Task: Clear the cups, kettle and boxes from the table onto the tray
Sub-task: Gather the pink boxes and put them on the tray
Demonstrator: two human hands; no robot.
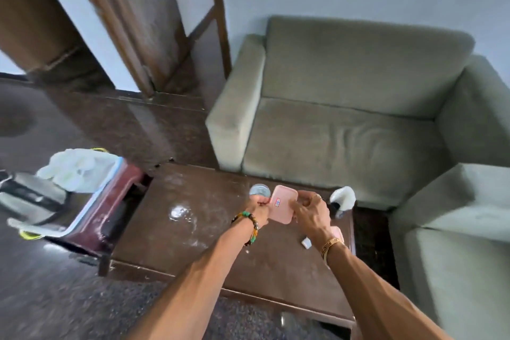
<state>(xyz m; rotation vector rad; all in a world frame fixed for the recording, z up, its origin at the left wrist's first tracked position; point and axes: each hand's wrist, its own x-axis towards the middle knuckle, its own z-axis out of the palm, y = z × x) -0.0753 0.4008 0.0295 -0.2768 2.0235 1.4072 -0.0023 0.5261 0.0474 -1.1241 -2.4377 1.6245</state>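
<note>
Both hands hold a pink rectangular tray [283, 203] tilted above the far side of the brown table [193, 243]. My left hand [258, 208] grips its left edge and my right hand [310, 208] grips its right edge. A sticker shows on the tray's face. Just behind the tray's left corner stands a clear glass cup [259, 190]. A white kettle [342, 200] with a dark base sits at the table's far right corner. A small white box [305, 243] lies on the table under my right wrist, beside a partly hidden pink thing [338, 233].
A grey-green armchair [345, 124] stands behind the table, and another seat [455, 243] is at the right. To the left a dark red stand [110, 201] carries white cloths [80, 170]. A shiny wet patch [180, 214] marks the tabletop. Dark carpet surrounds the table.
</note>
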